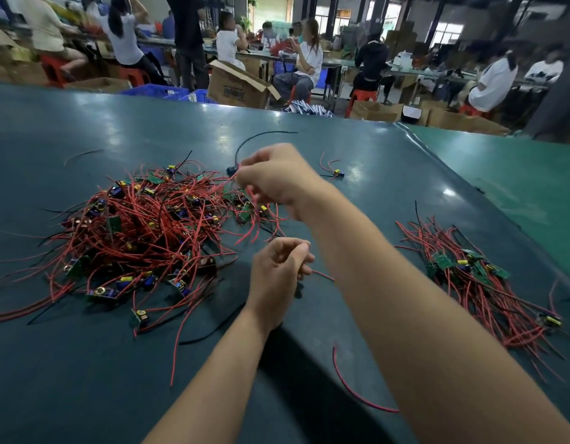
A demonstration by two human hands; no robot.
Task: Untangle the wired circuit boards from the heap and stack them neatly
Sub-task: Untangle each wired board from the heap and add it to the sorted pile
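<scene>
R hand is pinching red wires of a board at the heap's 3 o'clock edge, L hand clamping one wire end; lift slowly w/ gentle shakes, then add to the stack at desk's 4 o'clock.

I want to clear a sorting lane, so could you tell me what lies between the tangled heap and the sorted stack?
In the head view, both forearms, the left hand and right hand lie between the heap and stack.

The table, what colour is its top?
Dark teal-green table, clearest in the head view.
</scene>
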